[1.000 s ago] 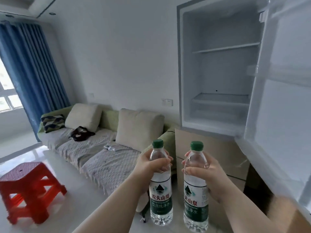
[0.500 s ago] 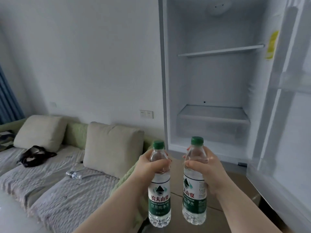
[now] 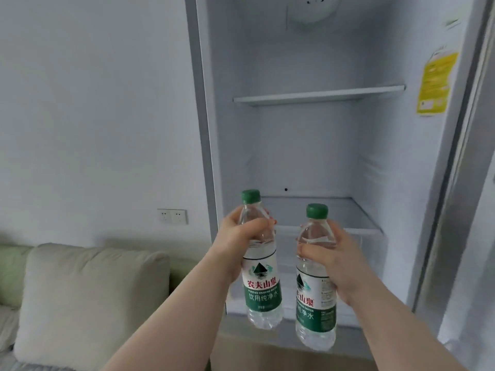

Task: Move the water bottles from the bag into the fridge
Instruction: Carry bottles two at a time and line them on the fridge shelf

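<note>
Left hand [image 3: 241, 236] fingers were curled round the upper body of the left bottle [image 3: 261, 279] | right hand [image 3: 332, 255] fingers were curled round the right bottle [image 3: 316, 298] | both bottles were held upright, slightly apart, before the open fridge [image 3: 308, 145] at 12 o'clock | cushion [image 3: 88, 298] was seen at 8 o'clock.

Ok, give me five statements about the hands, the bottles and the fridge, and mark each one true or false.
1. The left hand grips the left bottle, and the right hand grips the right bottle. True.
2. Both bottle caps are red. False: they are green.
3. The fridge is closed. False: it is open, and its inside shows.
4. A yellow sticker is on the fridge's inner right wall. True.
5. A bottle stands on the upper shelf. False: no bottle shows there, and both are held in front of the fridge.
</note>
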